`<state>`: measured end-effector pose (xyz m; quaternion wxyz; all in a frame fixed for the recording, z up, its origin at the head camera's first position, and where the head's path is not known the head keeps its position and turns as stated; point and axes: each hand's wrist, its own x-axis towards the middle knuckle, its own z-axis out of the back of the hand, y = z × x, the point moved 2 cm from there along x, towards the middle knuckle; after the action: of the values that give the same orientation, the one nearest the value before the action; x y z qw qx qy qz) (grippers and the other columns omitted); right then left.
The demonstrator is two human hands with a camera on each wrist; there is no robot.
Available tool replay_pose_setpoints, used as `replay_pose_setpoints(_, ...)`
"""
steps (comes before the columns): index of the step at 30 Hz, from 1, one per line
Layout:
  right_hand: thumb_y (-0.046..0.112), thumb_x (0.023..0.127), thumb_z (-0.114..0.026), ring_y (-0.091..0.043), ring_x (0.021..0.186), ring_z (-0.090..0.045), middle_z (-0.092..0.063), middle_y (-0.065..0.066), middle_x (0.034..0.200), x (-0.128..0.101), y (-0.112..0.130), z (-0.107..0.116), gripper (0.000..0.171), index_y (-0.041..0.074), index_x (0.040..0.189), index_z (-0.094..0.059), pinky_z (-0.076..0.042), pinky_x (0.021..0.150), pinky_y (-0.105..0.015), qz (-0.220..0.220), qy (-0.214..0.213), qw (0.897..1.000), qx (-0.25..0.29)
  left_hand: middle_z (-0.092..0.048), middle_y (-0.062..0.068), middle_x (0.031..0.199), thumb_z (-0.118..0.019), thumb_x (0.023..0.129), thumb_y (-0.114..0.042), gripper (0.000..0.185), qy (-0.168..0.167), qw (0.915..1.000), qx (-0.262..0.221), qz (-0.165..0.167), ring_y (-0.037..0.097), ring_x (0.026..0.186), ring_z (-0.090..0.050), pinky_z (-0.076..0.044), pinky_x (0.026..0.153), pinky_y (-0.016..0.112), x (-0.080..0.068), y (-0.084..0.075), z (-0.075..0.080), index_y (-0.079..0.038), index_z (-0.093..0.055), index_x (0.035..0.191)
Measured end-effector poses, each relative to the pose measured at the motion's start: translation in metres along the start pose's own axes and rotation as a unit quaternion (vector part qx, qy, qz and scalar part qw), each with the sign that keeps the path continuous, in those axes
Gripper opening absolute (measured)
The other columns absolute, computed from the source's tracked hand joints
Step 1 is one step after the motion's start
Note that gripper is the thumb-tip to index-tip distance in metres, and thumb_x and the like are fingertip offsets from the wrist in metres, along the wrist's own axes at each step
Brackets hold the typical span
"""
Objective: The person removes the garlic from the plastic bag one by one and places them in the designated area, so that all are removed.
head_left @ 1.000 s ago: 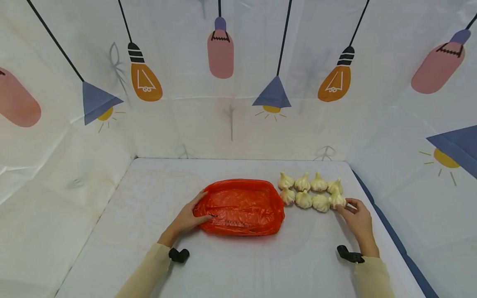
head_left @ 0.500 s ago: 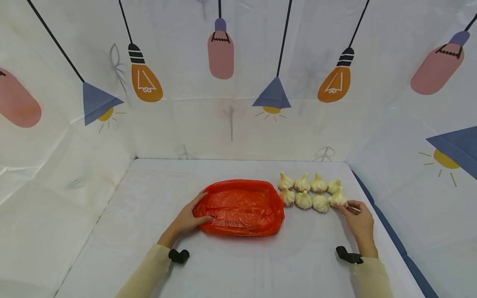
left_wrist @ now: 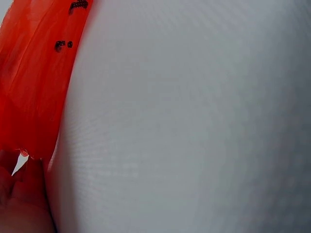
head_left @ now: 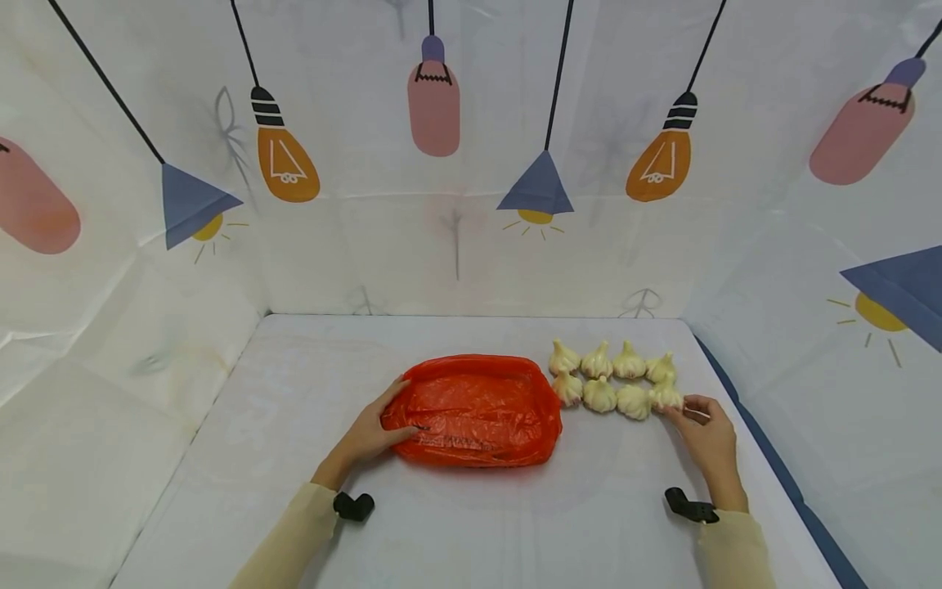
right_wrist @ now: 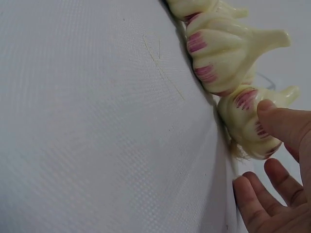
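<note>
A flattened orange-red plastic bag (head_left: pixel 474 409) lies mid-table. My left hand (head_left: pixel 375 429) holds its left edge, with the thumb on top of the film and the fingers along the rim. The left wrist view shows only the bag's edge (left_wrist: pixel 34 82) and a bit of my hand. Several garlic bulbs (head_left: pixel 614 380) stand in two rows right of the bag. My right hand (head_left: pixel 702 425) is at the right end of the front row. Its thumb touches the end bulb (right_wrist: pixel 245 121), while the other fingers (right_wrist: pixel 260 204) stay loose and clear of it.
The white tabletop (head_left: pixel 456 523) has printed fabric walls at the back and on both sides. A blue strip (head_left: pixel 773 458) runs along the table's right edge. Bare surface lies in front of the bag and to its left.
The end bulb by my right hand stood higher and tilted a second ago and now sits level in its row. The left hand and the bag have not moved.
</note>
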<state>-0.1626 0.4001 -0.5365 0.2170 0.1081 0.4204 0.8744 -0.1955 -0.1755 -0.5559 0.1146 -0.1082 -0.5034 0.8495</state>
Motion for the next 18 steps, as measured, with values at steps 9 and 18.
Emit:
replay_pose_setpoints(9,0.04,0.093,-0.076,-0.026,0.116,-0.061,-0.051,-0.025,0.144,-0.0006,-0.0035,0.0021,0.072,0.002,0.148,-0.046,-0.038,0.068,0.002,0.012,0.017,1.0,0.001,-0.018,0.002,0.173,-0.081,0.088,-0.036,0.092,0.005,1.0,-0.002,0.004,0.035,0.16,-0.017,-0.024,0.124,0.063,0.004,-0.0017,-0.0011,-0.027,-0.03,0.163)
replay_pose_setpoints(18,0.033,0.096,-0.074,-0.045,0.133,-0.054,-0.045,-0.03,0.152,-0.0024,-0.0012,-0.0009,0.076,0.001,0.155,-0.037,-0.037,0.067,0.002,0.013,0.05,0.999,0.0,-0.007,0.004,0.175,-0.081,0.089,-0.03,0.091,-0.007,0.9996,-0.02,-0.02,0.036,0.16,-0.01,-0.022,0.124,0.062,0.0055,0.0018,0.0065,-0.02,-0.03,0.163)
